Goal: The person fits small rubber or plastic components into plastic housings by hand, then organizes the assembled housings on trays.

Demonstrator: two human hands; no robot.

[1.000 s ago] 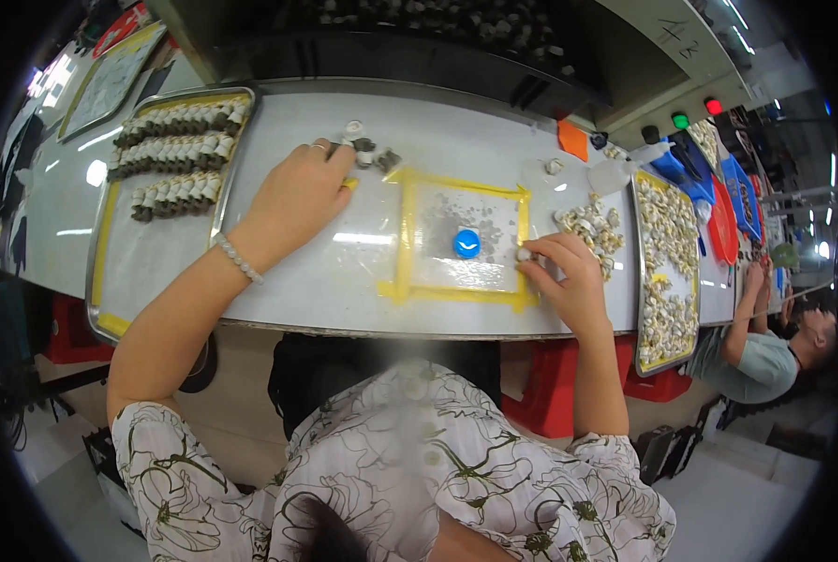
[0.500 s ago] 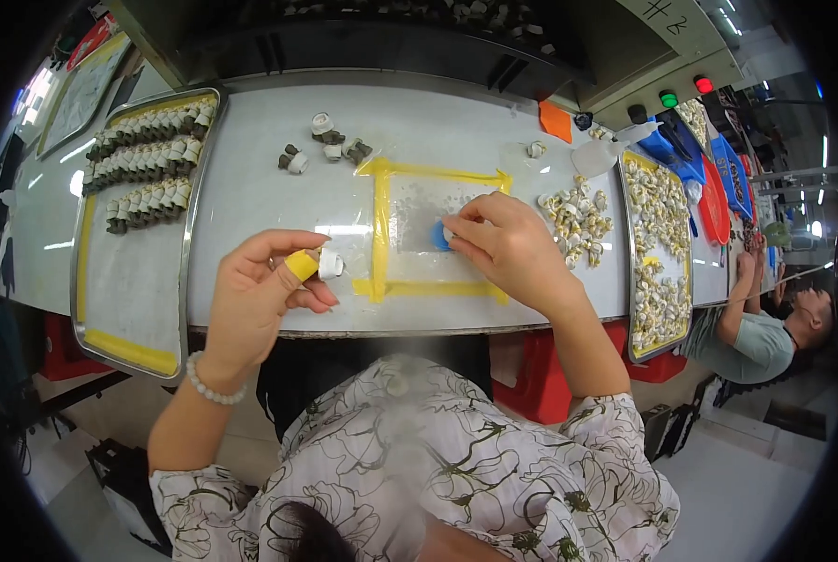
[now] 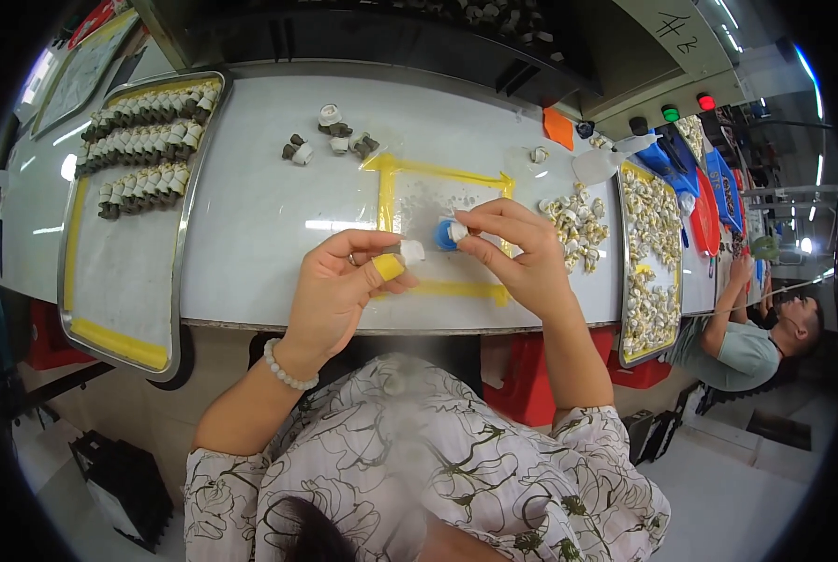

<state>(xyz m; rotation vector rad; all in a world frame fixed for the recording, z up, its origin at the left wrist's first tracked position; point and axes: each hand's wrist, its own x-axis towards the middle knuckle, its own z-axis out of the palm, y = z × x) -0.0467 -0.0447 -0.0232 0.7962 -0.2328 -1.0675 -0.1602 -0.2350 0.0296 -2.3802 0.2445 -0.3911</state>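
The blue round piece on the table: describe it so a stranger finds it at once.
Start at the white table and find the yellow-taped square at its middle. The blue round piece lies inside it, beside the right hand. It is the only blue item there; neighbouring parts are white.

Yellow-taped frame [image 3: 442, 229] — blue disc [image 3: 443, 236]

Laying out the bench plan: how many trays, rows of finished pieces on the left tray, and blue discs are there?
Trays: 2, the left tray and the right tray
Rows of pieces on the left tray: 3
Blue disc between the hands: 1
Total: 6
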